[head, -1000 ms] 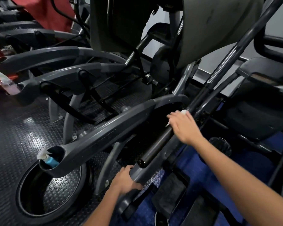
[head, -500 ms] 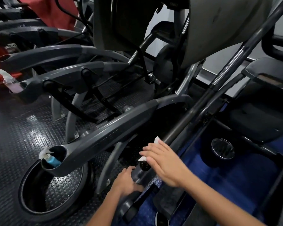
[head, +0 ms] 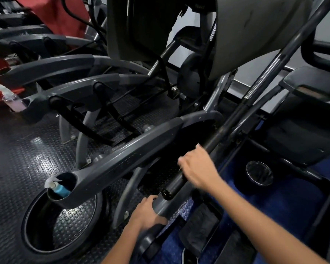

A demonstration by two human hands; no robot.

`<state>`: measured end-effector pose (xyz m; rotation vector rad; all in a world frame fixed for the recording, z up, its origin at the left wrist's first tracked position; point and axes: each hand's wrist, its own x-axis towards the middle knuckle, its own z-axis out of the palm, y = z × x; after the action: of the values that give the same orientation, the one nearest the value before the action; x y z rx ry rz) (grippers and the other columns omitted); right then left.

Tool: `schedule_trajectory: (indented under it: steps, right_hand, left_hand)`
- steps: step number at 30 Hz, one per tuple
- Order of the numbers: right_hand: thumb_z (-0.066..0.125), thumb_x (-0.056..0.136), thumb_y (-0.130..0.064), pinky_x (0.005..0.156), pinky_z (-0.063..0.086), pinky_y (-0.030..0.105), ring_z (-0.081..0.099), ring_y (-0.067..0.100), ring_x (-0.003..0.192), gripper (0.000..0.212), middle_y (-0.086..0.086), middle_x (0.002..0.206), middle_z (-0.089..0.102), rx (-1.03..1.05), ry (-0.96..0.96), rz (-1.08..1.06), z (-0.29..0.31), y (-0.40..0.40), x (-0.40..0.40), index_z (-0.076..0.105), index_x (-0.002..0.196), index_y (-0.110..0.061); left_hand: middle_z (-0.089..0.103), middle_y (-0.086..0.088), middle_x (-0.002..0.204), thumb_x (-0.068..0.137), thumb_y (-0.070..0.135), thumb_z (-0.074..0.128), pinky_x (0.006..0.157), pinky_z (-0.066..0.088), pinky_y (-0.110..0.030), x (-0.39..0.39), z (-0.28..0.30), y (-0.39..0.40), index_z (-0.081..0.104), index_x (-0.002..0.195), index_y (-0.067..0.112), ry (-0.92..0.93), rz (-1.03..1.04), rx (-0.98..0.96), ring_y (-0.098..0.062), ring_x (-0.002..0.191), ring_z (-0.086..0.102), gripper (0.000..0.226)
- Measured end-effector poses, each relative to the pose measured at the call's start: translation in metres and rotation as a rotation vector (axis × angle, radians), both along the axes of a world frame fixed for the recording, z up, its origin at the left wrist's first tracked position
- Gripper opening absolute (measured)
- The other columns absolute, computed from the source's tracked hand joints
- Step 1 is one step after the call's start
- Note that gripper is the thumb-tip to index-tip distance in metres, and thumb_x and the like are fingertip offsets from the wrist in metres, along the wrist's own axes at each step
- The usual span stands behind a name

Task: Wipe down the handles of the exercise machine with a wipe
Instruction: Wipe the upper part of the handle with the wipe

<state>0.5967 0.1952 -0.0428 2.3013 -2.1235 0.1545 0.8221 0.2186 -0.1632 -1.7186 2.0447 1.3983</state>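
Gym floor (head: pixel 17 168). Right hand (head: pixel 198 168) grips handle (head: pixel 213 143), wipe unseen; left hand (head: pixel 147 212) holds frame (head: pixel 160 204). Wiping underway; next stroke needs firm wraparound contact.

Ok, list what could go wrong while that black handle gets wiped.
1. The right hand is motion-blurred on the black handle and the wipe is barely visible, so patches could be missed.
2. The left hand holds only the grey bar below the handle's end; if the handle swings, fingers could get pinched.
3. The spray bottle stands in the cup holder nearby; an elbow could knock it.
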Motion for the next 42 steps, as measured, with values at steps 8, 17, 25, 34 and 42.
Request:
schedule_trajectory:
  steps: [8, 17, 25, 34, 42]
  right_hand:
    - [0.021, 0.108, -0.043, 0.124, 0.013, 0.039, 0.031, 0.009, 0.147, 0.050, -0.009, 0.153, 0.046, 0.074, -0.283, 0.292, -0.003, 0.047, -0.016, 0.051, 0.146, -0.029]
    - [0.025, 0.104, -0.030, 0.111, 0.030, 0.052, 0.053, 0.031, 0.122, 0.045, 0.005, 0.115, 0.070, -0.023, -0.101, -0.278, -0.002, -0.030, -0.043, 0.069, 0.100, -0.020]
    - [0.020, 0.109, -0.047, 0.125, -0.001, 0.029, 0.021, -0.002, 0.147, 0.049, -0.019, 0.151, 0.044, 0.110, -0.396, 0.282, 0.006, 0.085, 0.042, 0.048, 0.147, -0.034]
    - [0.006, 0.099, -0.049, 0.122, 0.008, 0.040, 0.019, 0.021, 0.153, 0.071, 0.001, 0.161, 0.035, 0.021, -0.148, -0.264, -0.008, -0.026, -0.084, 0.043, 0.152, -0.017]
    - [0.026, 0.107, -0.036, 0.119, 0.019, 0.041, 0.050, 0.013, 0.121, 0.045, -0.006, 0.107, 0.067, -0.049, -0.368, 0.079, 0.002, 0.054, 0.036, 0.070, 0.105, -0.024]
  left_hand:
    - [0.043, 0.003, 0.144, 0.055, 0.063, 0.082, 0.101, 0.049, -0.040, 0.001, 0.002, 0.001, 0.035, 0.150, 0.034, 0.011, 0.015, 0.003, -0.022, 0.127, 0.051, 0.110]
    - [0.040, 0.002, 0.149, 0.057, 0.061, 0.085, 0.103, 0.048, -0.041, 0.001, 0.003, 0.002, 0.031, 0.155, 0.030, 0.003, 0.021, 0.006, -0.022, 0.130, 0.050, 0.116]
    - [0.048, 0.004, 0.134, 0.052, 0.063, 0.082, 0.103, 0.049, -0.040, 0.001, 0.001, 0.001, 0.038, 0.149, 0.031, 0.006, 0.011, -0.012, -0.019, 0.122, 0.054, 0.112]
    - [0.034, -0.001, 0.156, 0.062, 0.061, 0.087, 0.107, 0.046, -0.041, -0.001, -0.002, 0.001, 0.025, 0.158, 0.027, -0.006, 0.008, 0.001, -0.025, 0.137, 0.044, 0.119]
    - [0.039, 0.000, 0.152, 0.058, 0.060, 0.085, 0.106, 0.046, -0.042, 0.000, 0.003, 0.002, 0.029, 0.156, 0.029, -0.016, 0.014, 0.001, -0.024, 0.135, 0.047, 0.117]
